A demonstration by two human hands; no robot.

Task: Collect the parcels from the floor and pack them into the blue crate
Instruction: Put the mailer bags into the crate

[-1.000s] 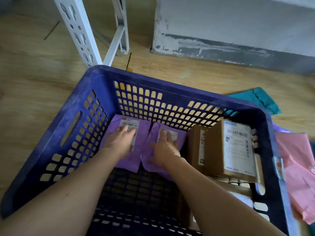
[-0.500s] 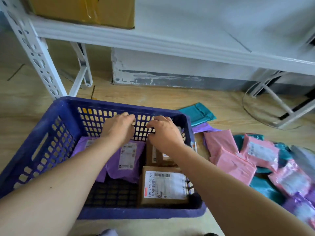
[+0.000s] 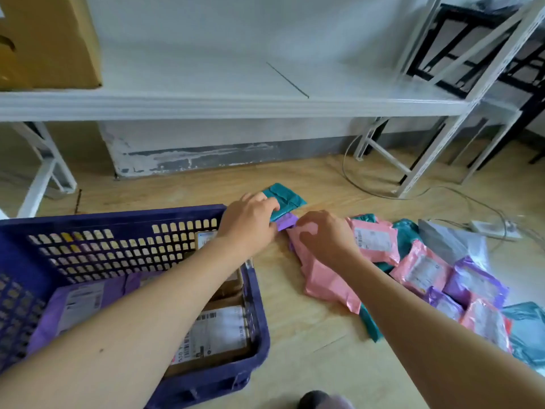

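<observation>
The blue crate (image 3: 118, 215) stands on the floor at the lower left. It holds a purple parcel (image 3: 76, 302) and labelled cardboard boxes (image 3: 218, 329). My left hand (image 3: 247, 222) reaches past the crate's far right corner, and its fingers close on the edge of a teal parcel (image 3: 287, 199) lying on the floor. A small purple parcel (image 3: 286, 221) pokes out between my hands. My right hand (image 3: 324, 237) curls its fingers over the top corner of a pink parcel (image 3: 327, 278), which lies flat on the floor.
Several pink, purple, teal and grey parcels (image 3: 472, 284) lie heaped to the right. A white metal shelf (image 3: 206, 101) with a cardboard box (image 3: 50, 39) spans the back, its leg (image 3: 413, 184) at the right. A cable (image 3: 413, 196) and a power strip (image 3: 492, 228) lie beyond the pile.
Both hands have left the inside of the crate and moved right onto the parcels on the floor. My view has swung right and up.
</observation>
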